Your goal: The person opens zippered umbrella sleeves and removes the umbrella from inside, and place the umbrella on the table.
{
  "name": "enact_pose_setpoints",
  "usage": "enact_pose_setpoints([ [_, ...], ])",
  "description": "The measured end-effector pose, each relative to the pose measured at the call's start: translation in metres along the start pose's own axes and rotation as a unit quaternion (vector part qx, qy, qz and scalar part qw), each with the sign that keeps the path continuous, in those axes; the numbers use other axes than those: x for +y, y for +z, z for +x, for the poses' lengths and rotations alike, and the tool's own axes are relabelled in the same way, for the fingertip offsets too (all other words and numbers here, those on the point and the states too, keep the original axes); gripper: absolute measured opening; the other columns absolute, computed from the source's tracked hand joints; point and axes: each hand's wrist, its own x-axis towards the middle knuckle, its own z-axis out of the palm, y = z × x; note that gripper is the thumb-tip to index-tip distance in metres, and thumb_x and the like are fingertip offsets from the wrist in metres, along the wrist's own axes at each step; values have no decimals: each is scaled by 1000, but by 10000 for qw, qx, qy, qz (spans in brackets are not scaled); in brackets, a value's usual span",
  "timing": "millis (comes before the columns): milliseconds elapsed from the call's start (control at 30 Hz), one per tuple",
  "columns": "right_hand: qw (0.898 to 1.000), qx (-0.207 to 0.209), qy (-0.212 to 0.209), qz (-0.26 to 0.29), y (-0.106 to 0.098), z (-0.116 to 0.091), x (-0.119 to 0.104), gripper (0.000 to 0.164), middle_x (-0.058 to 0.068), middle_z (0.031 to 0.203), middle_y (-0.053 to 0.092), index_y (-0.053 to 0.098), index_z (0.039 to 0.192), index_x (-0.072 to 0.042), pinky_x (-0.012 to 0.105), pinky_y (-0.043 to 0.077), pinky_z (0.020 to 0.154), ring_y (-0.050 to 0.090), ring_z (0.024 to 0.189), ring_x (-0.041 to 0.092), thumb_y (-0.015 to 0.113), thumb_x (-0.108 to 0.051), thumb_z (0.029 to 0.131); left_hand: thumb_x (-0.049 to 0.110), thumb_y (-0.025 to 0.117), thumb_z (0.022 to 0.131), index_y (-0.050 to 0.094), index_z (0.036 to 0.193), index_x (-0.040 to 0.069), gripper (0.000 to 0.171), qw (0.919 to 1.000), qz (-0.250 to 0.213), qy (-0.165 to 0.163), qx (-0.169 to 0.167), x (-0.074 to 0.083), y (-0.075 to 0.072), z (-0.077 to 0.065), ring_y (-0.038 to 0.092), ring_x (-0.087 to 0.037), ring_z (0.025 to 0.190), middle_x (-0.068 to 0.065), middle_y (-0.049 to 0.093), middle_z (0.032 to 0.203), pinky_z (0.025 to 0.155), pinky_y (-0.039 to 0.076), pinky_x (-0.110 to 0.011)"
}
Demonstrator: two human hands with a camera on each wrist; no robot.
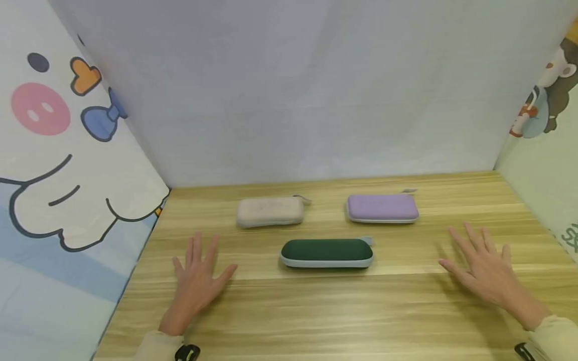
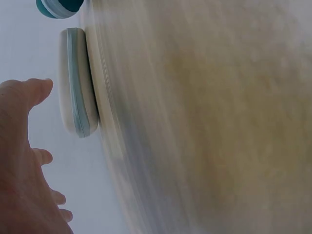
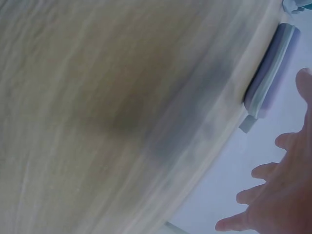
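Observation:
Three zippered hard cases lie on the wooden table. The beige case is at the back left, the purple case at the back right, and the dark green case in front between them. To the left of the green case, my left hand is spread with straight fingers and holds nothing. My right hand is likewise spread, to the right of the purple case. In the left wrist view the beige case shows beyond the thumb; in the right wrist view the purple case shows its light zipper band.
The wood-grain table ends at a pale cloth backdrop. A cartoon-printed sheet borders the left side, and another printed sheet the right. Dark bands circle the wrists at the light sleeves.

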Motion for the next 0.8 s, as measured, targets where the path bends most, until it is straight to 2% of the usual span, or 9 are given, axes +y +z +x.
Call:
enact_pose_setpoints([
  [200,9999,-125,6,-13,1,-1,1,81,28,153,-2,5,153,-14,83,-9,81,-6,130,61,54,-40,94,58,51,89,18,152,19,81,10000,20,3,-9,-1,1,2,-2,-40,141,-23,-1,155,94,3,-78],
  [400,9999,-61,24,-113,1,0,2,84,30,152,3,6,153,-15,84,-5,81,-2,129,62,56,-42,92,60,48,90,16,153,17,83,9998,38,-99,-175,-2,-1,5,-4,-41,141,-23,-4,155,95,0,-77],
  [600,10000,-46,-18,-75,0,1,-1,84,29,153,2,7,153,-16,83,-5,81,-2,131,61,57,-42,91,62,47,89,17,152,14,85,9994,73,-213,-246,-5,-1,6,-4,-41,141,-23,-6,155,95,-1,-76],
  [800,9998,-159,-84,9,1,1,-6,81,30,152,3,10,153,-15,84,-4,82,-2,132,60,57,-41,92,60,48,90,17,153,16,83,9995,-42,-257,-200,-6,-2,7,-2,-42,140,-24,-3,154,95,0,-77],
])
